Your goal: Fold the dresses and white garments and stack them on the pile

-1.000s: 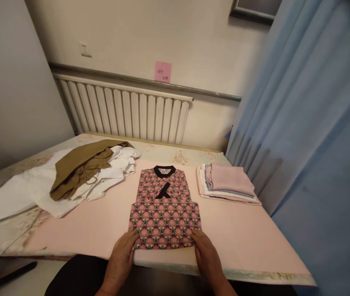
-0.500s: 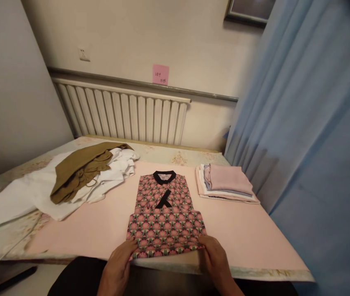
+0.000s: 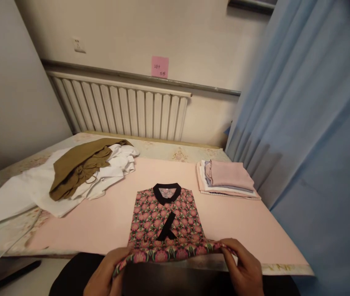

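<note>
A floral shirt [image 3: 166, 220] is gripped at its near hem by both hands at the front edge of the pink table [image 3: 101, 224]. The left hand [image 3: 104, 276] is closed on the hem's left corner, the right hand [image 3: 245, 269] on its right corner, and the hem is lifted clear of the table edge. The rest of the shirt is laid flat on the table, its black collar [image 3: 166, 192] pointed away from the hands. Beyond the shirt and to its right, a folded stack [image 3: 228, 179] of pale cloths is seen near the table's far right corner. To the shirt's left, a brown garment [image 3: 81, 164] is heaped on a white one [image 3: 24, 195]. Behind the table, a radiator [image 3: 119, 109] is set against the wall, with a pink note [image 3: 160, 67] stuck above it. A blue curtain [image 3: 310, 123] is hung to the right of the table.
</note>
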### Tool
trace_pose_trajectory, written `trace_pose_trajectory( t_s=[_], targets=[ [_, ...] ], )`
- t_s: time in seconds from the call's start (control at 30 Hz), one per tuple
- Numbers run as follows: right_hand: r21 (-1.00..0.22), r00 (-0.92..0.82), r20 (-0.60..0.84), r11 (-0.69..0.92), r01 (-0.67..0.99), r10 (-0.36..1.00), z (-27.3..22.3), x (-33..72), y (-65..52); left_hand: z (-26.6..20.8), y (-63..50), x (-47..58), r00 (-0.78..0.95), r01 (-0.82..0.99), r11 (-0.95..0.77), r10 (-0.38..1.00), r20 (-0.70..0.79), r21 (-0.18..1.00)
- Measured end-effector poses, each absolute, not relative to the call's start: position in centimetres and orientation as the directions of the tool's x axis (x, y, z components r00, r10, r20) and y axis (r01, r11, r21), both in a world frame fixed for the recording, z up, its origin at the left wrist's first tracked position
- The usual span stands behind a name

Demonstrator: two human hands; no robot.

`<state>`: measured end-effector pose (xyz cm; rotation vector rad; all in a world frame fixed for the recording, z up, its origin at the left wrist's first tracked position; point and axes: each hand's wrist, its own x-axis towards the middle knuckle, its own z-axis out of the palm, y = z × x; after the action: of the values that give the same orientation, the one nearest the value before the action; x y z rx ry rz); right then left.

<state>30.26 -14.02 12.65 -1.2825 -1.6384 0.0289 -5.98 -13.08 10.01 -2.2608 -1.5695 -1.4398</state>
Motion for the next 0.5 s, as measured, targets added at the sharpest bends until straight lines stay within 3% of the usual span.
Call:
trace_pose_trajectory(
  t_s=[0.1, 0.23, 0.33, 0.5],
  targets=[
    [-0.626, 0.182, 0.646, 0.379, 0.681, 0.741, 13.5, 29.7, -10.6, 11.1, -9.8, -5.5, -0.053, 0.723, -0.392, 0.79, 0.611, 0.569],
    [-0.752, 0.256, 0.499, 0.267, 0.603, 0.828, 13.9, 28.8, -3.2, 12.5, -2.8, -4.9, -0.145, 0.697, -0.22, 0.889, 0.435, 0.682],
    [-0.807, 0.297, 0.338, 0.112, 0.58, 0.893, 13.4, 28.1, 4.0, 12.6, 4.0, -4.4, -0.176, 0.723, -0.076, 0.941, 0.289, 0.687],
    [-0.798, 0.331, 0.144, -0.088, 0.597, 0.933, 9.6, 27.8, 13.1, 9.7, 12.8, -4.1, -0.194, 0.741, 0.102, 0.979, 0.066, 0.663]
  ],
)
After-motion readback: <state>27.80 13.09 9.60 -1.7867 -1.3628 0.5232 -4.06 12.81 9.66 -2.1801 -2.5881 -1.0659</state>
